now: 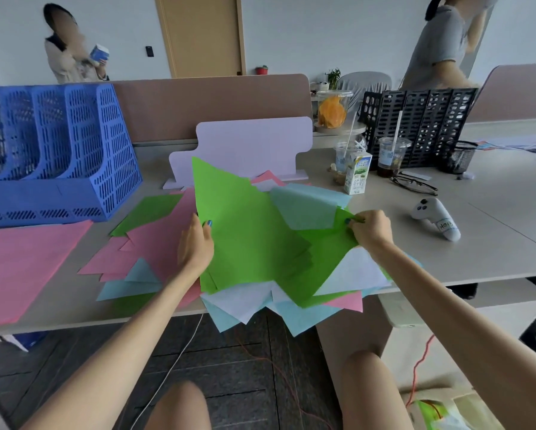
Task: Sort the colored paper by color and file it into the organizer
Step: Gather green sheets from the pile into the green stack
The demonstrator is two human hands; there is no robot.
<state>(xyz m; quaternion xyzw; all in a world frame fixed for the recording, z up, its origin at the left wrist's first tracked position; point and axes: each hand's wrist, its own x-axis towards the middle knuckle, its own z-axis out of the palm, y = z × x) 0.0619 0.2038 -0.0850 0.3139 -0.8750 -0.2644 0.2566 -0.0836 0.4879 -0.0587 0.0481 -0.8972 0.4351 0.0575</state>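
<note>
Illumination bright, even and diffuse; shadows soft and faint. Wide-angle distortion bends lines toward the frame edges. Slight softness overall; faces blurred.

Pale worktop [483, 243]. Far left: blue organizer [58, 156], with a large pink sheet [21, 265] just in front. Centre: loose heap of paper [155, 240] in pink, green, blue and white, overhanging the near edge. Right: milk carton [358, 172], glasses [414, 184], white controller [435, 218], black mesh cup [460, 156].
</note>
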